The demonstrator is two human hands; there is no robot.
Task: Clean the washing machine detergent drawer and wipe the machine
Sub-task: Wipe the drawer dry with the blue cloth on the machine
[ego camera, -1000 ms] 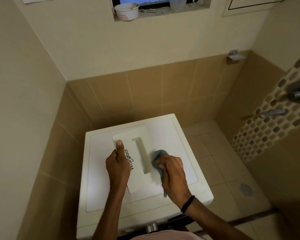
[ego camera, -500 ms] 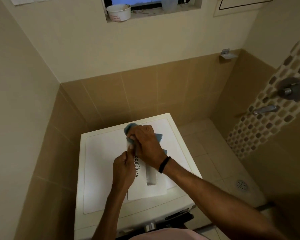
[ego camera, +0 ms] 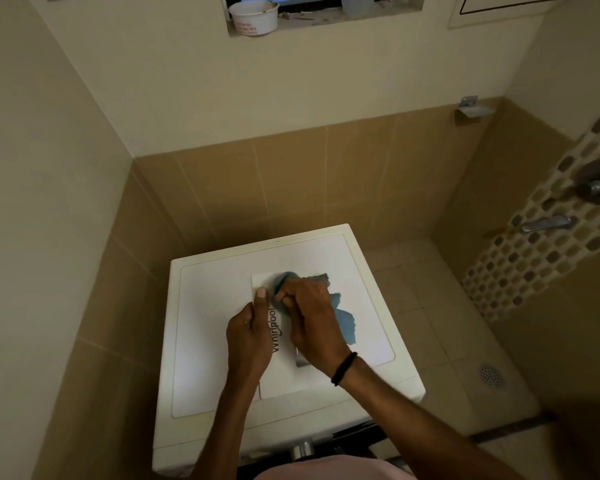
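The white detergent drawer (ego camera: 278, 370), with a brand name printed on its front panel, lies flat on top of the white washing machine (ego camera: 205, 327). My left hand (ego camera: 248, 336) holds the drawer by its left edge, thumb pointing away from me. My right hand (ego camera: 307, 315) presses a blue cloth (ego camera: 345, 323) onto the far part of the drawer; the cloth sticks out to the right of the hand. Both hands hide much of the drawer.
The machine stands in a tiled corner, walls close at the left and behind. A floor drain (ego camera: 489, 375) and bare tiled floor lie to the right. Taps (ego camera: 548, 223) jut from the mosaic wall at the right. A white tub (ego camera: 253, 15) sits on the window ledge.
My right hand with the cloth moved from the drawer's right side up to its far end, then slid slightly back toward me. My left hand kept its hold on the drawer's left edge.
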